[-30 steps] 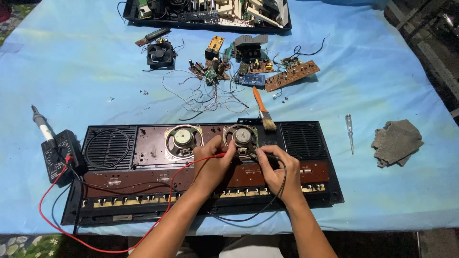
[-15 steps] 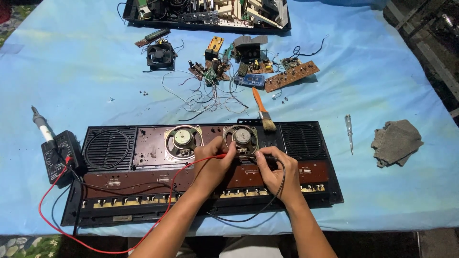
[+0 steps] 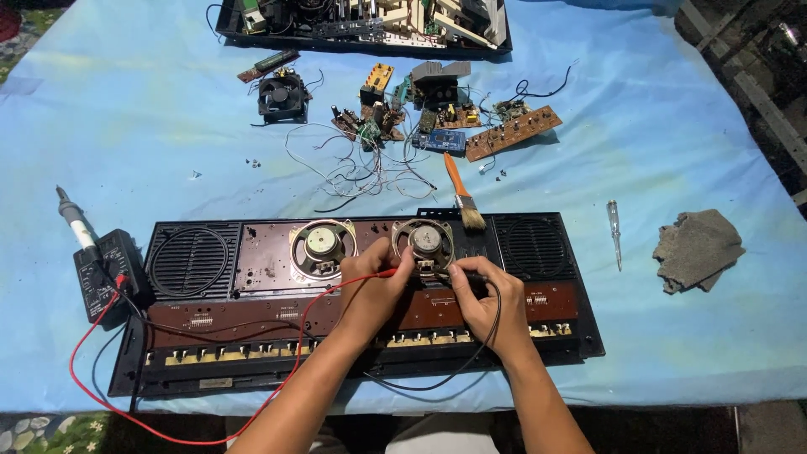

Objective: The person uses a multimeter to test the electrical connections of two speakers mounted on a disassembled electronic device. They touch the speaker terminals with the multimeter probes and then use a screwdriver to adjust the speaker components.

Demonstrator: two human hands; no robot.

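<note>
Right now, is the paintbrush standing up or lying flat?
Lying flat. The orange-handled paintbrush rests lengthwise, handle on the blue cloth, bristles over the black panel's top edge.

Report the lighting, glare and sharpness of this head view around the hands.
Head view: even, bluish light on the blue cloth, soft shadows only; the corners at right fall dark. No strong glare; the two speaker cones shine faintly. Focus is sharp on the left hand, right hand and black panel. The edges bow slightly from the wide lens.

Electronics repair bench, soldering iron (image 3: 74,220), multimeter (image 3: 108,273), loose circuit boards (image 3: 513,132) (blue cloth-covered)
</note>
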